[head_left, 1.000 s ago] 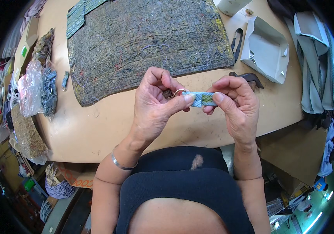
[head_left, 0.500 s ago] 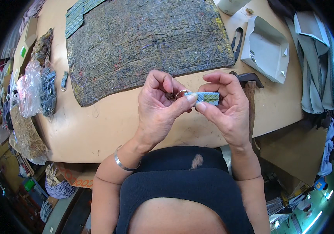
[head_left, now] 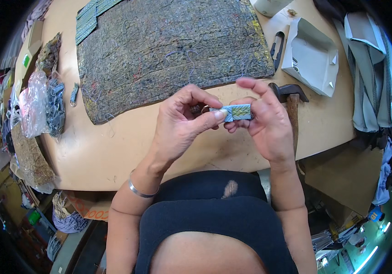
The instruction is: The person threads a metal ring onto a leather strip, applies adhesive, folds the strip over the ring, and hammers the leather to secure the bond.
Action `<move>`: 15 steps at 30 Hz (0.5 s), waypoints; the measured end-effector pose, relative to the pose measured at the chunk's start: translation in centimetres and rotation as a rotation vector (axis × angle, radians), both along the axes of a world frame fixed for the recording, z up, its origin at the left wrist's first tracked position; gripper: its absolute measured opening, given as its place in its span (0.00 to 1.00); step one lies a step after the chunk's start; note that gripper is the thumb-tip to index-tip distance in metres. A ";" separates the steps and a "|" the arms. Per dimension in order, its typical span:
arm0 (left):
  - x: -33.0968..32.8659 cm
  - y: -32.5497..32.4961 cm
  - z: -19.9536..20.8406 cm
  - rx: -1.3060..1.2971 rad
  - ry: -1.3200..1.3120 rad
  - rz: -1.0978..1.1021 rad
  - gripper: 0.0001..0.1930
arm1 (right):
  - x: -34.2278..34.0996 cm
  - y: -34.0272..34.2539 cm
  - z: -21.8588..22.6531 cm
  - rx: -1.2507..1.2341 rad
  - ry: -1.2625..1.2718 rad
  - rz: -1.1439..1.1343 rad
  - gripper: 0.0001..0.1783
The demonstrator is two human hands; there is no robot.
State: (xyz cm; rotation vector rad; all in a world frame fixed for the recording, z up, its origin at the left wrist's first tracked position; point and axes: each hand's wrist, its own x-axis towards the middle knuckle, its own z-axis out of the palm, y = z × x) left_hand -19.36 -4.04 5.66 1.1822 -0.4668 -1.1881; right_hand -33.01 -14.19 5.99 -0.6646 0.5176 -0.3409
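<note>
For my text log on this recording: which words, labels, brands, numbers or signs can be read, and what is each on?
Printed text is located here, not copied out:
Cardboard box under the table, left side: large orange lettering.
Blue item, lower right: small pale characters.
Green label, far left: too small to read.
Patterned strip in the left hand: no lettering seen.

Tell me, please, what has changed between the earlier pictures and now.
The right hand has shifted left since the first picture, uncovering the wooden handle of the dark-headed hammer. Its thumb no longer shows on the front of the flat blue-and-green patterned strip; whether that hand grips it is unclear. The left hand still pinches the strip, and the white open box stays put.
</note>
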 end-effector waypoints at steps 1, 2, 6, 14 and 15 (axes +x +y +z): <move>0.2 0.1 0.1 0.002 0.011 -0.019 0.08 | -0.3 -0.3 -0.1 0.185 -0.084 -0.003 0.18; 0.5 0.1 0.1 0.004 0.021 -0.038 0.08 | -0.9 -0.4 -1.0 0.234 -0.144 0.038 0.20; 0.2 0.0 0.7 -0.002 -0.054 -0.043 0.08 | -1.4 0.1 -1.5 0.291 -0.152 0.075 0.19; -0.5 0.3 0.7 -0.067 -0.094 -0.048 0.09 | -1.4 0.0 -1.5 0.158 -0.020 0.114 0.19; -0.6 0.4 0.7 -0.061 -0.090 -0.051 0.09 | -1.4 0.0 -1.4 0.149 -0.003 0.111 0.17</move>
